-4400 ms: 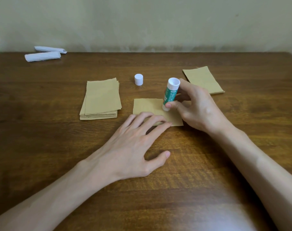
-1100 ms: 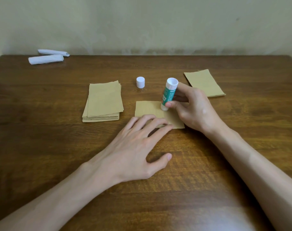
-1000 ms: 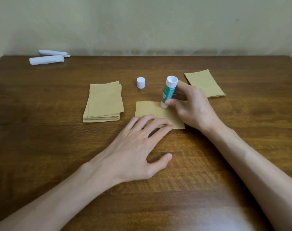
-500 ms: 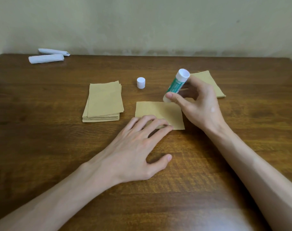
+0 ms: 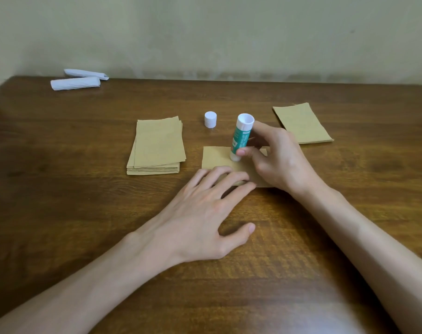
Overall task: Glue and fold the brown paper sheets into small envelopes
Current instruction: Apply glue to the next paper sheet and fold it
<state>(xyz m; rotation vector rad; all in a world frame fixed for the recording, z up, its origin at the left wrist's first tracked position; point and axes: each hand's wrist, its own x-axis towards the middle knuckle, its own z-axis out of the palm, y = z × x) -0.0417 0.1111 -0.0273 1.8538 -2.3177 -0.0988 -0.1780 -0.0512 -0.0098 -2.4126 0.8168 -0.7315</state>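
Right now the gluing step looks to be in hand. The right hand [image 5: 277, 162] pinches the glue stick [image 5: 241, 138] between thumb and fingers, nearly upright, tip down on the brown sheet [image 5: 216, 156]. The left hand [image 5: 200, 213] lies flat with straight, slightly spread fingers, and its fingertips [image 5: 229, 170] press the sheet's near edge onto the worktop [image 5: 60, 213], just beside the right wrist.

Next, I judge, the stick must be drawn along the edge under light pressure while the left hand keeps the thin paper from sliding. After that the stick goes down and the fold follows.

By count:
- One glue stick.
- One white cap [image 5: 210, 119], standing just beyond the left fingertips.
- One sheet under the hands.
- One stack of sheets [image 5: 157, 145] left of the left hand; its number I cannot tell.
- One low pile [image 5: 304, 124] beyond the right hand.
- Two white rolls [image 5: 75, 83], far off to the left.
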